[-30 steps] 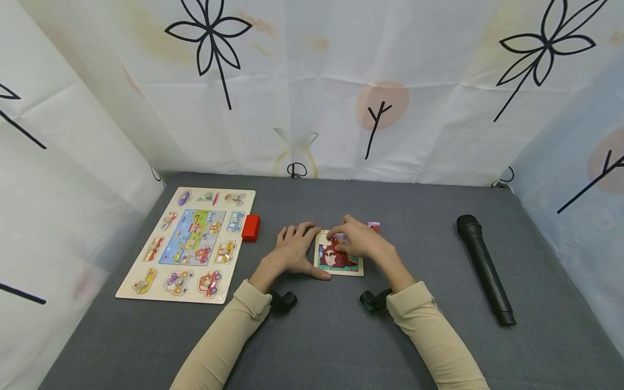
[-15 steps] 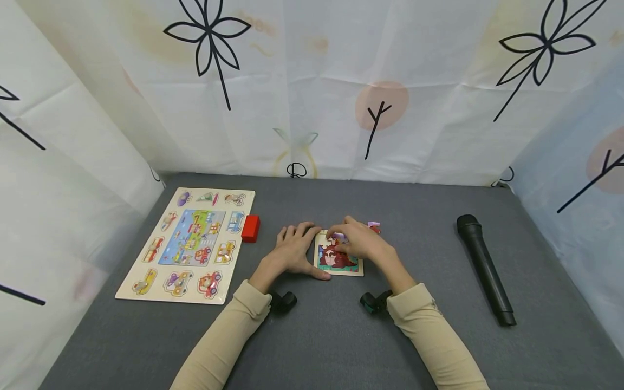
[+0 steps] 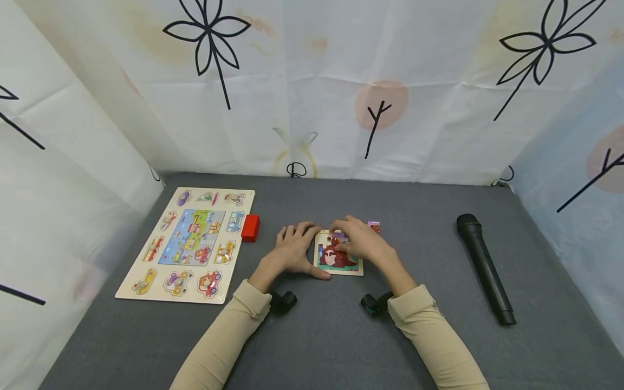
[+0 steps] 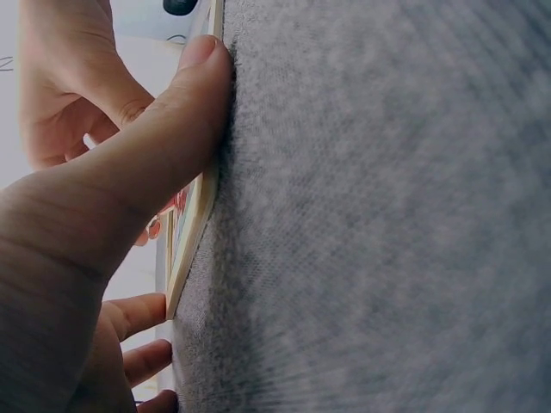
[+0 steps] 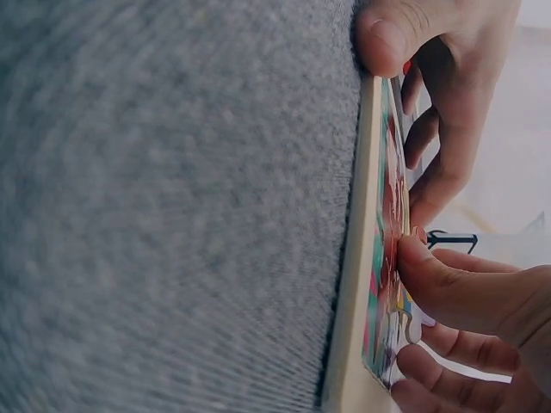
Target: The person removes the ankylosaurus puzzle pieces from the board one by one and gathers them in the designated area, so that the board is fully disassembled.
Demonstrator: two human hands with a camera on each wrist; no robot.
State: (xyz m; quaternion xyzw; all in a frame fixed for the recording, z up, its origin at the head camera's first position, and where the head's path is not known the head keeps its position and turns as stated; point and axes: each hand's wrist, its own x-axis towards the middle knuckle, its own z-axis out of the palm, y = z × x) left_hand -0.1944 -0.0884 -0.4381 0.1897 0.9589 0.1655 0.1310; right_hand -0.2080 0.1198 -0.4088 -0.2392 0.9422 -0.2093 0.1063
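Observation:
A small wooden jigsaw puzzle board (image 3: 338,262) with a reddish-brown animal picture lies in front of the person. The left hand (image 3: 292,253) holds its left side, with the thumb at the near edge, the index finger at the far left corner and the other fingers spread on the cloth. Above the board's far part, the right hand (image 3: 358,238) pinches a puzzle piece (image 5: 414,325), which tilts up from the picture in the right wrist view. Most of that piece is hidden by the fingers. Just beyond the right hand lies a purple and red puzzle piece (image 3: 374,226).
A larger wooden puzzle board (image 3: 131,281) with vehicle pictures lies at the left, with a red block (image 3: 251,228) by its right edge. A black microphone (image 3: 485,268) lies at the right on the grey tablecloth (image 3: 317,346). White printed curtains (image 3: 317,65) surround the table.
The right hand's fingertips have shifted slightly to the right over the board, showing a little more of the picture. The left hand and the board have stayed in place.

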